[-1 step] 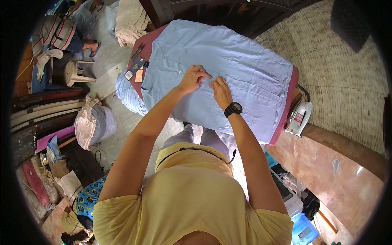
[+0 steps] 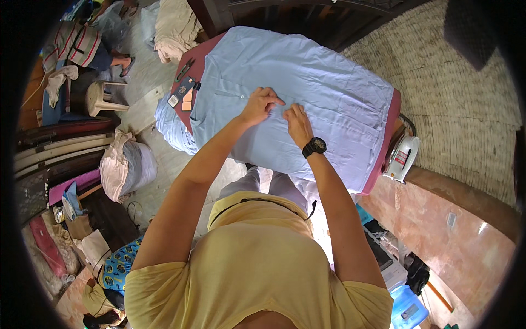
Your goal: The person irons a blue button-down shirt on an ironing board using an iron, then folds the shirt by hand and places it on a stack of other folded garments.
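Note:
A light blue shirt [image 2: 329, 82] lies spread front up over a padded, dark red ironing table, its collar end to the left and a small button [image 2: 242, 97] showing on the front. My left hand [image 2: 262, 106] is at the middle of the front opening, index finger pointing right and the other fingers closed at the cloth. Just right of it, my right hand [image 2: 298, 123], below a black wristwatch [image 2: 314, 146], has its fingers bent and pinched on the same strip of shirt. The exact spot between the fingertips is too small to make out.
On the table's left end lie thread snips [image 2: 185, 70] and several tags [image 2: 187, 101]. An iron [image 2: 404, 159] rests at the right end. A plastic stool [image 2: 105, 98], a stuffed cloth sack [image 2: 129, 167] and people sit to the left. A blue water jug [image 2: 408, 307] stands lower right.

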Demonstrator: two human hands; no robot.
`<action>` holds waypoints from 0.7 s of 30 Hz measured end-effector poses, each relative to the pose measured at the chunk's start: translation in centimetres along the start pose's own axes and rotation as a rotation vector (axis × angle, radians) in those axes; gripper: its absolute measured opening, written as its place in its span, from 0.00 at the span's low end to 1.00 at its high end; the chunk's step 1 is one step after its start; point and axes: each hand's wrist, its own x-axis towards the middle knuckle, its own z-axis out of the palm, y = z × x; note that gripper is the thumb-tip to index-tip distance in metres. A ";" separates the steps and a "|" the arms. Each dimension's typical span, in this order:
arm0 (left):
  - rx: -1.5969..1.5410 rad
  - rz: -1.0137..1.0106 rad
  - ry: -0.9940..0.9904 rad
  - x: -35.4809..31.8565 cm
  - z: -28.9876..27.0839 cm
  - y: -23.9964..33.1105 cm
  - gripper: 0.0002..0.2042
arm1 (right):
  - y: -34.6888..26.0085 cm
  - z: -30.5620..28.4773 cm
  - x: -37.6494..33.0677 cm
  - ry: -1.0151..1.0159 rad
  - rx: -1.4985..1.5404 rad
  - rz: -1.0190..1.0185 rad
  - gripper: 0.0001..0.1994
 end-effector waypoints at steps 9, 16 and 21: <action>-0.024 -0.023 -0.010 -0.1 0.0 -0.1 0.19 | -0.5 -0.4 0.2 -0.058 -0.086 -0.056 0.06; -0.005 0.001 0.015 -0.1 0.2 -0.1 0.18 | 0.4 -1.1 0.5 -0.173 -0.067 -0.097 0.06; 0.015 -0.007 -0.005 -0.2 0.2 0.0 0.18 | -0.3 -1.0 -0.3 -0.219 -0.142 -0.076 0.06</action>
